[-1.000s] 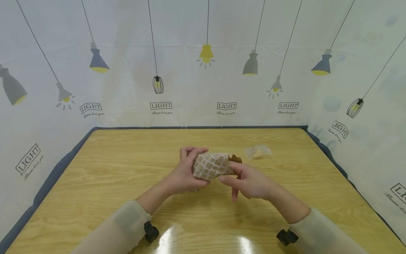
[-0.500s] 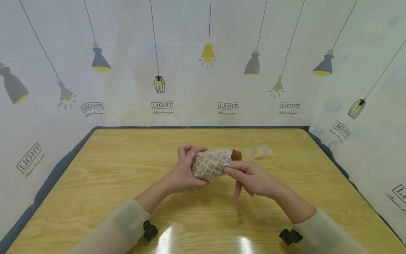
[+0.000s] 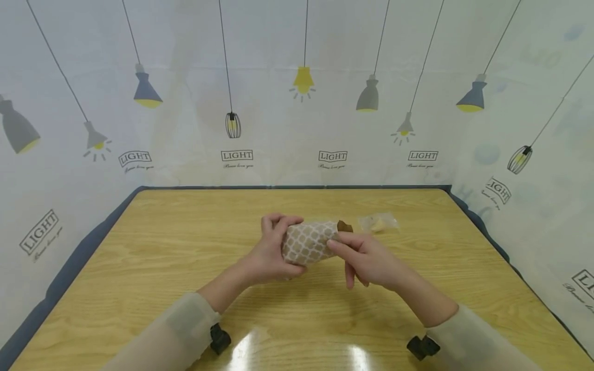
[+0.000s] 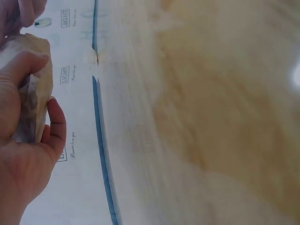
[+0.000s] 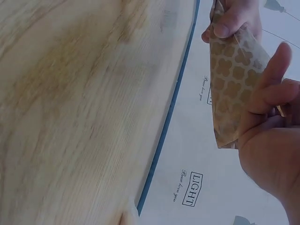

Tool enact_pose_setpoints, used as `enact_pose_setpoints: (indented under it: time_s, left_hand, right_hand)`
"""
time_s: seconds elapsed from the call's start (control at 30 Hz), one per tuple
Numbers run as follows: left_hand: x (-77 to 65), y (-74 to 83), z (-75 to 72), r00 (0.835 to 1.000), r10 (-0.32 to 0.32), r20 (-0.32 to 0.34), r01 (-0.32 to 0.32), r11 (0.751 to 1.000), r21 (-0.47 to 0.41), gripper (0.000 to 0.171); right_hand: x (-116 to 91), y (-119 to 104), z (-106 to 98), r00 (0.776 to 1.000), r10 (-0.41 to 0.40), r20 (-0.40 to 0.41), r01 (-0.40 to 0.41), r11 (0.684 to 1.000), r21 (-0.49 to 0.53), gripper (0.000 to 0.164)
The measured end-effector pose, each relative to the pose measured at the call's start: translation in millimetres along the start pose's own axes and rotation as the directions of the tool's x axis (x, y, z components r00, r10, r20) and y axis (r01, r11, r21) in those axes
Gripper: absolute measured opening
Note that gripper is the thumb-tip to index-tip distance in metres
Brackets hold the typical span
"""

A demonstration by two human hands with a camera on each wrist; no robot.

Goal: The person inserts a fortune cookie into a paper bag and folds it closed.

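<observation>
A patterned brown paper bag (image 3: 308, 243) is held up above the table, lying sideways with its darker brown end to the right. My left hand (image 3: 270, 253) grips its left end, fingers behind and thumb underneath. At the other end, my right hand (image 3: 373, 260) pinches the bag's edge between thumb and index finger, the other fingers hanging below. In the right wrist view the white lattice print on the bag (image 5: 232, 89) shows clearly. The left wrist view shows a shiny, see-through part on the bag (image 4: 41, 49). What the bag contains cannot be seen.
Behind the right hand, a small clear packet (image 3: 378, 222) with something pale inside lies on the wooden table (image 3: 185, 221). A white curtain (image 3: 278, 87) printed with lamps surrounds the table's back and sides.
My right thumb has come up onto the bag's front, and the thumb and index finger now pinch its right edge. The left hand keeps its grip in nearly the same place.
</observation>
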State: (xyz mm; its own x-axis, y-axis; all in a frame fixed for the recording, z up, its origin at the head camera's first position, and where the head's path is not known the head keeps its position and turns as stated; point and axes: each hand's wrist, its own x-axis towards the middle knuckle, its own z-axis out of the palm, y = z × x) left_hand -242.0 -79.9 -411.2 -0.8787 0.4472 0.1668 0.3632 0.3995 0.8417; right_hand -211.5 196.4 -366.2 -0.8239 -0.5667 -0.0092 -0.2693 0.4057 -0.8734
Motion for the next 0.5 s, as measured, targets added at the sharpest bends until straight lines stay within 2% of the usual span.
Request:
enact_pose_setpoints:
  time_s: [0.2, 0.37, 0.5]
  left_hand:
    - [1.2, -0.3, -2.2, 1.0, -0.013, 0.002, 0.013, 1.0, -0.019, 0.111]
    - [0.6, -6.5, -6.1, 0.999, -0.048, -0.006, 0.048, 0.999, -0.023, 0.111]
    - [0.8, -7.7, -5.6, 0.999, -0.051, 0.008, 0.052, 0.998, -0.038, 0.109]
  right_hand:
    - [0, 1, -3, 1.0, -0.028, -0.001, 0.028, 1.0, -0.006, 0.029]
    - [-2, 2, -12, 0.999, 0.001, 0.045, -0.001, 1.0, -0.005, 0.022]
    - [-3, 5, -14, 0.997, 0.01, 0.081, -0.009, 1.0, -0.014, 0.022]
